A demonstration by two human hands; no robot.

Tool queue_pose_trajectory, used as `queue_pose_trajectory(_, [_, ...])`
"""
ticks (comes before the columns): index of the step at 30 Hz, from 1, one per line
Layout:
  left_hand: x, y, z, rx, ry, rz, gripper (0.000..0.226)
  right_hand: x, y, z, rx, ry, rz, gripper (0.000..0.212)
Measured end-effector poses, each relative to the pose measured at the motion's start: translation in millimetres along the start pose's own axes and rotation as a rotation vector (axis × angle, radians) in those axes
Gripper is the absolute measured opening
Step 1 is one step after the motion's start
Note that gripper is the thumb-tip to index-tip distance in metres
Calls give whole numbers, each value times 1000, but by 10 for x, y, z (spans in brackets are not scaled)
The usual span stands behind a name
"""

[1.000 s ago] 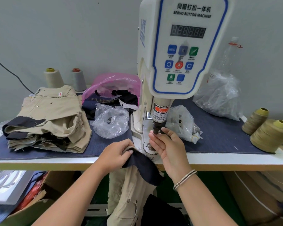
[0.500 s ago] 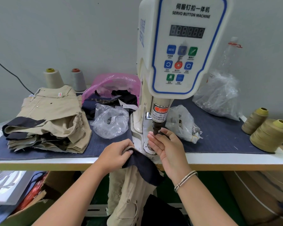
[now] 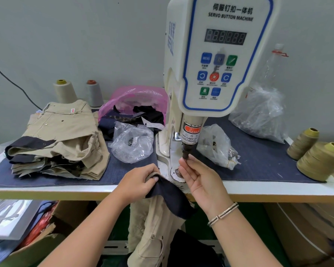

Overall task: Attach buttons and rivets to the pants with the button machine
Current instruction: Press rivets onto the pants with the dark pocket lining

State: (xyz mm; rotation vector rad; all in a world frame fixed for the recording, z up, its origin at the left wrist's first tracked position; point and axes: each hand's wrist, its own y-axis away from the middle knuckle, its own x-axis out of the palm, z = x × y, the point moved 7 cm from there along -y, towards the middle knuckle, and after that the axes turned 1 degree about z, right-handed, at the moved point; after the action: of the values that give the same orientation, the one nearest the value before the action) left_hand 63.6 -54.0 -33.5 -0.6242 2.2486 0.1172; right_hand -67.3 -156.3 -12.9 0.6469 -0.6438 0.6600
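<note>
Head view: left hand (image 3: pixel 138 183) gripping pants (image 3: pixel 162 212) beside right hand (image 3: pixel 200 179), fingertips pinched at machine punch (image 3: pixel 185 153).

One button machine (image 3: pixel 216 60); four thread cones (image 3: pixel 65 91); two small clear bags (image 3: pixel 132 144); one large clear bag (image 3: pixel 260 114); one pink bag (image 3: pixel 135 97); two hands (image 3: pixel 139 182); one stack of folded pants (image 3: pixel 60 139).

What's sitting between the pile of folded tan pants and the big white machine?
A crumpled clear plastic bag lies there on the blue cloth, seen in the head view.

Bright, even light; wide-angle edge distortion.
</note>
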Motion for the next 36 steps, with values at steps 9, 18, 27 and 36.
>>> queue_pose_trajectory(9, [1,2,-5,-7,2,5,30,17,94,-109,190,-157,-5,20])
queue_pose_trajectory(18, [11,-4,34,-25,2,14,18,27,93,-78,219,-159,10,10])
queue_pose_trajectory(27, [17,-6,43,-28,1,19,18,115,90,-55,289,-137,61,22])
queue_pose_trajectory(36, [13,-2,44,-22,8,14,22,27,61,-60,225,-89,31,10])
